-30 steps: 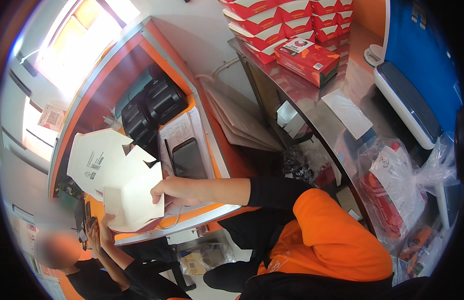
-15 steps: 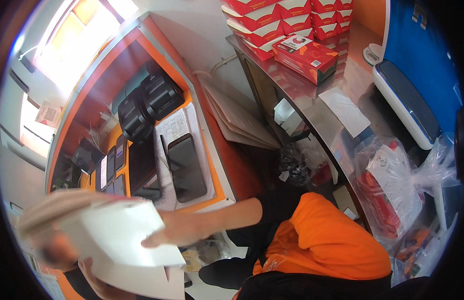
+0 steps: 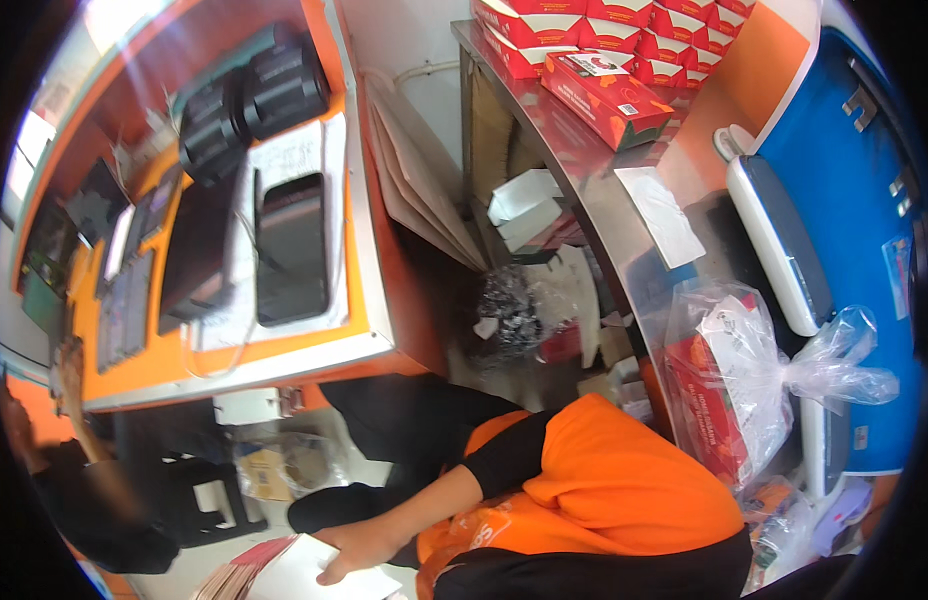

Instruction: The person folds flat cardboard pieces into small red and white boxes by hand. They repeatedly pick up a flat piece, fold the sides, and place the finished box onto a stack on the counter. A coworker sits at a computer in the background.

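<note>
My right hand (image 3: 359,552) grips a stack of flat folded boxes (image 3: 284,575) at the lower edge. The thumb presses on the white top sheet, while the stack's edges show brown and reddish layers. Its lower part runs out of the picture. My bare forearm comes out of a black sleeve beside the orange shirt (image 3: 624,465). My left hand is out of sight. At the far left, another person in a black sleeve (image 3: 99,505) has a hand (image 3: 69,385) at the counter's edge.
An orange counter (image 3: 114,375) holds phones, a black tablet (image 3: 292,250), papers and black machines (image 3: 284,85). On the steel counter (image 3: 584,165) stand stacked red-white boxes (image 3: 614,35), a red box (image 3: 604,98) and a tied plastic bag (image 3: 729,385). Cardboard sheets (image 3: 414,165) lean between the counters.
The box stack has moved down and right in the picture, from in front of the counter to the lower edge. My view has shifted. A second hand under the stack no longer shows.
</note>
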A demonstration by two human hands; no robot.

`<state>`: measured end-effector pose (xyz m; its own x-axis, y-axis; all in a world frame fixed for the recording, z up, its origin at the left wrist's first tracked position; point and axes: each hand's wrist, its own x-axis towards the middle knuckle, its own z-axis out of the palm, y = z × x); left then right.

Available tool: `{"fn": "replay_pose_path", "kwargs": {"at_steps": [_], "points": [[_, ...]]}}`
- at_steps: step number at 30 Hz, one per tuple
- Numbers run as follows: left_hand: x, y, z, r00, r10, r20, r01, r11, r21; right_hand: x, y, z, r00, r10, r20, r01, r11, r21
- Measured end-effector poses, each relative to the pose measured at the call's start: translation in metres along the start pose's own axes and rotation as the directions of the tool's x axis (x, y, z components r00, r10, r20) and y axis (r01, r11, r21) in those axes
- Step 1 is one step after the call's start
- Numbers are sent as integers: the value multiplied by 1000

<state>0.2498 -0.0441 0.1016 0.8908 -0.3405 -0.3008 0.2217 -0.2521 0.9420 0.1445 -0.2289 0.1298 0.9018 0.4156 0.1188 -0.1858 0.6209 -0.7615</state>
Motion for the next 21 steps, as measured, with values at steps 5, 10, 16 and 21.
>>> {"fn": "replay_pose_path", "kwargs": {"at_steps": [5,10,16,21], "points": [[-39,-86,23,979,-203,16,204,975,-83,-44,85,-74,941,329,-82,-318,941,118],[-68,-124,20,955,-298,0,295,947,-123,-65,140,-110,829,558,-38,-547,823,156],[-74,-134,15,946,-321,-35,314,940,-132,-65,145,-134,804,593,-37,-581,798,160],[-72,-140,8,936,-346,-68,336,933,-125,-69,144,-156,760,640,-108,-608,760,229]]}}
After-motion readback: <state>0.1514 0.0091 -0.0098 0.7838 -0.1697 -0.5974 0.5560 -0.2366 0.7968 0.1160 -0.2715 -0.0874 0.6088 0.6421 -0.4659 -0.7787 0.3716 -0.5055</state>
